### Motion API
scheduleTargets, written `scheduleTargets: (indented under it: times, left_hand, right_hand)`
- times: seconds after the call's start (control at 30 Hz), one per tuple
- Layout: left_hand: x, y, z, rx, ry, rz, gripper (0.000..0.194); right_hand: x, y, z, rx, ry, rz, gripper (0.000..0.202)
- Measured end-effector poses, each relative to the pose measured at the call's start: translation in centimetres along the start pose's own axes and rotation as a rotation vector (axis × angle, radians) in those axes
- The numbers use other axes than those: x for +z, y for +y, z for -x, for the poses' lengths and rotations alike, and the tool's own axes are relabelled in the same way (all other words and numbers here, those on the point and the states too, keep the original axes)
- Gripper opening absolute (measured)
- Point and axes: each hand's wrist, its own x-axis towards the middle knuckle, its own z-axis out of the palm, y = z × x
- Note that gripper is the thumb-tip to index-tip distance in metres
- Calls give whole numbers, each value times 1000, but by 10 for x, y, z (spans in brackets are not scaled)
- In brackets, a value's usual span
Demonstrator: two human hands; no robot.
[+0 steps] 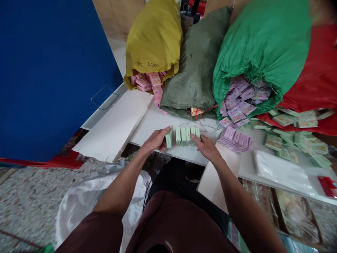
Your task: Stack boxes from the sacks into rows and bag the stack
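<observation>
My left hand grips a small light-green box that stands on edge, a little apart from the others. To its right, several matching green boxes stand upright side by side in a row on the white table. The fingers of my right hand close round the right end of that row. Just beyond the right hand, a slanting row of purple boxes sits close together.
Behind the row lie a yellow sack with pink boxes, a grey-green sack, a green sack spilling purple boxes, and a red sack with green ones. Clear plastic bags lie right; a white board lies left.
</observation>
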Motion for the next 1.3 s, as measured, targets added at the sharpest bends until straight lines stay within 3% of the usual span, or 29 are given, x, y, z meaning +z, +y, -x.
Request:
scheduleTargets:
  times: [0.1,0.2,0.4,0.5,0.6,0.7,0.77,0.9,1.03,1.17,1.3]
  left_hand:
    - [-1,5,-5,-184,-14,74,90]
    - [4,4,-11,-193,-17,71,91]
    - [9,-1,-14,-42,121,-174,80]
    - [10,1,-12,-5,147,-119,85]
    - [10,3,-10,82,96,-62,97]
    - [9,1,-6,228,39,-87,88]
    - [8,-4,-4,366,68,-142,83]
    - [7,-27,2,614,101,-352,75]
    - [9,-50,3,601,109,-525,84]
    - [10,-57,-2,625,141,-616,91]
    - [9,-63,-10,669,171,-589,90]
  right_hand:
    - [2,2,-1,4,12,-10,67]
    - [2,1,-2,0,0,8,66]
    - [-3,-4,-3,-19,-35,34,66]
    - [-6,-7,-4,-3,-59,2,66]
    - [-10,-10,-3,16,-117,-97,65]
    - [-11,-9,1,-42,-100,-107,57]
    - [-8,-5,6,-114,-46,-86,51]
    - [1,8,11,-217,-74,-49,54]
    - [5,18,7,-280,-107,-12,57]
    - [5,21,0,-339,-126,-45,60]
    - [14,15,-5,-353,-91,52,50]
